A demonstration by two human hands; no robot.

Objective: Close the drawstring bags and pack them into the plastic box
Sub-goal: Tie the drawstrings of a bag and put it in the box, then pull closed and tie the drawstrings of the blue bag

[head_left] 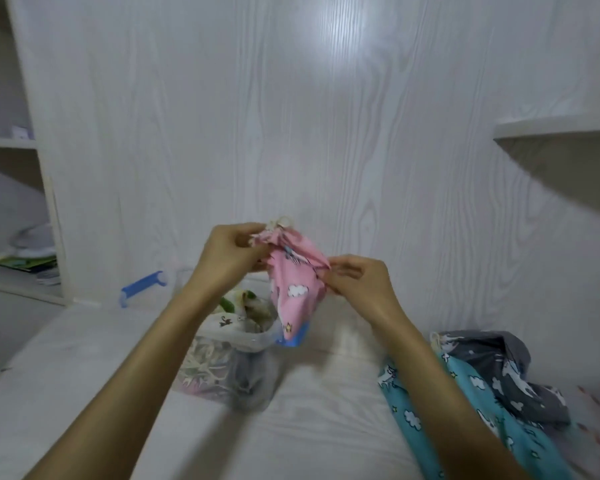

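Note:
A pink drawstring bag (293, 285) with white clouds hangs in the air above the clear plastic box (253, 372). My left hand (227, 252) grips its gathered top, where a pale cord knot shows. My right hand (355, 277) pinches the bag's right edge. The box sits on the white surface below, with several bags inside, one white with small prints. A teal bag (420, 417) and a dark grey bag (506, 379), both with cloud prints, lie at the lower right, partly under my right forearm.
A blue handle of the box (141, 289) sticks out at the left, and a blue part shows below the pink bag. White wood-grain wall panels stand behind. Open shelves (18, 202) at the left hold papers and small items. A white shelf (555, 128) juts out at the upper right.

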